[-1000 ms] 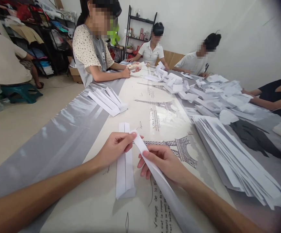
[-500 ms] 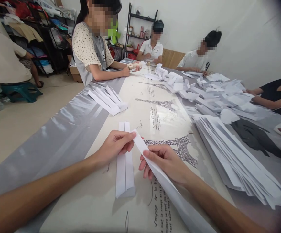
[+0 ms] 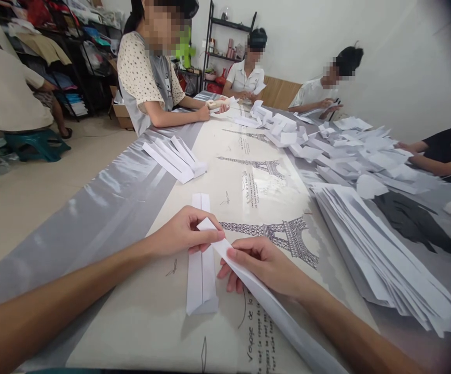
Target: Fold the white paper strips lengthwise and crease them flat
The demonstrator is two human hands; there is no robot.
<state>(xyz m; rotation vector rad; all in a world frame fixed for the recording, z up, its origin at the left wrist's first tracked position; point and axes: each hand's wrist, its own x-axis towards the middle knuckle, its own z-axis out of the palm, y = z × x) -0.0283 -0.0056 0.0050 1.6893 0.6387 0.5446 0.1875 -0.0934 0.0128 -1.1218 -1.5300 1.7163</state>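
Observation:
A long white paper strip, folded lengthwise, slants from the table's middle toward the lower right edge of the view. My left hand pinches it near its top end between thumb and fingers. Just below, my right hand grips the same strip, thumb on top and fingers curled beneath. Under and left of my hands lies a flat folded paper piece with a seam down its middle and a folded lower end; my left hand covers part of it.
Several folded papers lie farther left. On the right are a neat stack of paper strips and a large heap of folded papers. The tablecloth has tower drawings. Other people sit or stand around the table; one handles a tan object.
My left hand has slid down the strip, closer to my right hand, leaving the strip's tip exposed above my thumb. The strip's top end has shifted slightly left and down.

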